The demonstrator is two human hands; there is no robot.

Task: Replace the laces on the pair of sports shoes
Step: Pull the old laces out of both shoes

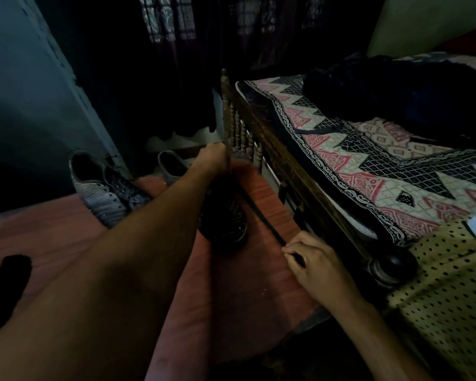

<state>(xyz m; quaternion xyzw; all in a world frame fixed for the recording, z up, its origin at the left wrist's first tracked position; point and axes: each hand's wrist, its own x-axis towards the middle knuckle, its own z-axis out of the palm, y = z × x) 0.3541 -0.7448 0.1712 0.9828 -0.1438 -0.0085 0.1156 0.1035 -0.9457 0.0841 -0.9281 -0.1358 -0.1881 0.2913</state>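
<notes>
A: Where are the hands, and what are they holding?

B: The left hand [213, 158] is reaching far forward, its fingers curling around one stretch of a black shoelace [261, 215]. The right hand [312, 264] is sitting nearer the camera, pinching the lace's other end between thumb and fingertips. The lace is running taut in a straight diagonal line between the two hands.

A: And the shoes?

B: Both are standing on a reddish wooden table [259, 270]. The right sports shoe [220, 218], dark at the toe, is lying under the left forearm, with the lace passing just above and beside it; the dim light is making it impossible to tell which eyelet the lace is entering. The left sports shoe [105, 188], a grey striped knit with a dark speckled eyelet panel, is sitting off to the left, apart from the hands, its opening facing away from the camera.

A: What else is showing?

B: A carved wooden bed frame [267, 138] is standing just to the right of the table, covered with a patterned bedspread [368, 166] in pink, cream and black. A heap of dark clothing [396, 92] is lying on the bed. A yellow dotted cloth [445, 284] is filling the lower right, and a dark object [8, 276] is resting at the table's left edge.
</notes>
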